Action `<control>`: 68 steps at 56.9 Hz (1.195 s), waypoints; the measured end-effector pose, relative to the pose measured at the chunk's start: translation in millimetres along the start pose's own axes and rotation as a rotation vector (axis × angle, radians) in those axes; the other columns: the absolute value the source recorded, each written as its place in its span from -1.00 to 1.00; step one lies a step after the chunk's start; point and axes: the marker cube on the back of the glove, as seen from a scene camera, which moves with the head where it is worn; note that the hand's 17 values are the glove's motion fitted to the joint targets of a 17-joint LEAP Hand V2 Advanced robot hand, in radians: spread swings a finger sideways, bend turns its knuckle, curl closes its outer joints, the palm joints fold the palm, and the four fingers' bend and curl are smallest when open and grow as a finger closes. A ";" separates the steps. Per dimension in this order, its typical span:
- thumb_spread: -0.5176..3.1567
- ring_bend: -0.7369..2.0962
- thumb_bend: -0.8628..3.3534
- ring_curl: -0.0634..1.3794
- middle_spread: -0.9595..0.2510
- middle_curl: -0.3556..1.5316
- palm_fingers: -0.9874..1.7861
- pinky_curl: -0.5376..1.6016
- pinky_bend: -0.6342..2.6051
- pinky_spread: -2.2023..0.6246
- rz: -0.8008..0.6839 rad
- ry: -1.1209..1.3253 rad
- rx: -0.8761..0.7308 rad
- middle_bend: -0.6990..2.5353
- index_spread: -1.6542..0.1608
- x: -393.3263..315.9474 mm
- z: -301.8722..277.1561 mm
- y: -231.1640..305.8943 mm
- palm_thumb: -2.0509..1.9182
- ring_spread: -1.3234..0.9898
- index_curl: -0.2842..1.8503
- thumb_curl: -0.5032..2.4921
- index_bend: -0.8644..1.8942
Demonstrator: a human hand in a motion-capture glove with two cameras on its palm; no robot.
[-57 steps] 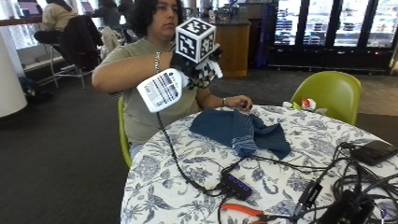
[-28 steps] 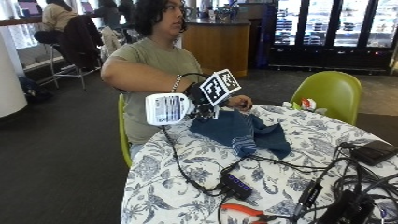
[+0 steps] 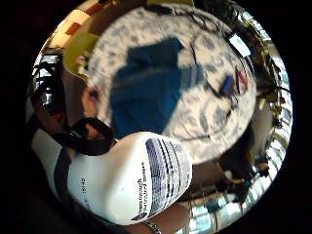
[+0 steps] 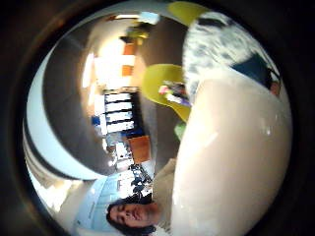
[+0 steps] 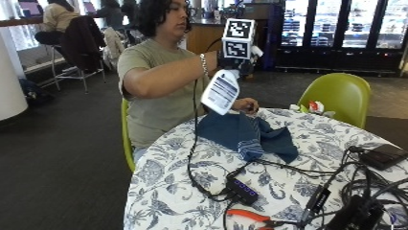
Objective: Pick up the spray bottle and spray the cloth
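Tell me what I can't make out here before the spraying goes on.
- Spray bottle nozzle and trigger: outside view, hidden behind the gloved right hand.
- Fingers on the trigger: both palm views, the bottle body fills them.
- Label text: too small and blurred.
- Bare hand: partly behind the bottle, at the blue cloth.

The outside view stands across the round table (image 5: 191, 191) from the seated person, slightly above table height, looking toward them and the room behind. It takes in the raised grip (image 5: 232, 62) holding the spray bottle (image 5: 221, 91) above the blue cloth (image 5: 245, 134).

The little finger side palm view looks down from the grip; the spray bottle (image 3: 129, 180) fills the space nearest the lens, and beyond it lie the cloth (image 3: 148, 90) and the table (image 3: 214, 131). Both views share these.

The thumb side palm view faces outward past the bottle (image 4: 231, 162), very close, toward a green chair (image 4: 162, 83).
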 end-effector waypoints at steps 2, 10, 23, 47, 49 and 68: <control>-0.45 0.03 -0.60 -0.23 0.30 0.01 0.67 -0.09 -0.28 0.37 -0.042 -0.060 0.058 -0.17 0.53 -6.3 -0.9 -9.5 0.55 0.00 -0.11 -0.06 -0.23; -0.45 0.05 -0.60 -0.22 0.30 0.00 0.68 -0.10 -0.29 0.37 -0.182 -0.389 0.225 -0.18 0.53 -26.1 18.8 -52.0 0.54 0.00 -0.10 -0.06 -0.23; -0.46 0.04 -0.60 -0.22 0.30 0.01 0.68 -0.10 -0.29 0.37 -0.289 -0.607 0.464 -0.17 0.53 -10.6 86.2 -129.9 0.54 0.01 -0.08 -0.05 -0.22; -0.46 0.06 -0.60 -0.22 0.30 0.01 0.69 -0.10 -0.30 0.36 -0.282 -0.525 0.524 -0.17 0.52 2.1 116.5 -202.6 0.54 -0.01 -0.08 -0.04 -0.24; -0.46 0.06 -0.60 -0.22 0.30 0.01 0.69 -0.10 -0.30 0.36 -0.278 -0.525 0.531 -0.17 0.52 3.8 114.9 -204.9 0.54 -0.01 -0.08 -0.04 -0.24; -0.36 -0.10 -0.62 -0.31 0.38 -0.07 0.42 -0.10 -0.29 0.43 -0.203 -0.373 0.308 -0.27 0.52 30.8 132.4 -183.0 0.48 0.04 -0.13 -0.11 -0.25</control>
